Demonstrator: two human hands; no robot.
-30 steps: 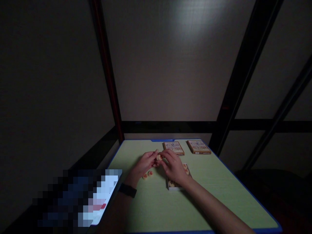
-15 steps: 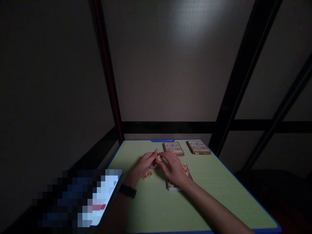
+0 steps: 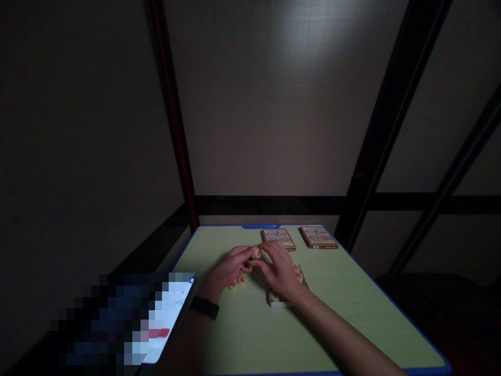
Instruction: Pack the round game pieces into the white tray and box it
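A round, pale xiangqi piece [image 3: 257, 254] with a red character is held up between my hands over the table. My left hand [image 3: 233, 265], with a dark band at the wrist, grips it from the left with the thumb at its upper edge. My right hand [image 3: 278, 266] curls in from the other side, its thumb and fingertips closed around the piece. Two more red-marked xiangqi pieces [image 3: 241, 280] lie on the table just below my left hand. Beneath my right hand is an open box [image 3: 282, 304] of pieces, partly hidden by the hand and wrist.
Two flat printed boxes [image 3: 319, 236] lie toward the far edge of the light green table [image 3: 352, 308], which has a blue rim. A lit, partly pixelated screen [image 3: 172, 313] is at the lower left. Behind the table stands a panelled wall [image 3: 266, 130].
The piece between my fingers has turned so its red character shows more. My left thumb has lowered onto its edge, and my right fingers have shifted slightly around it.
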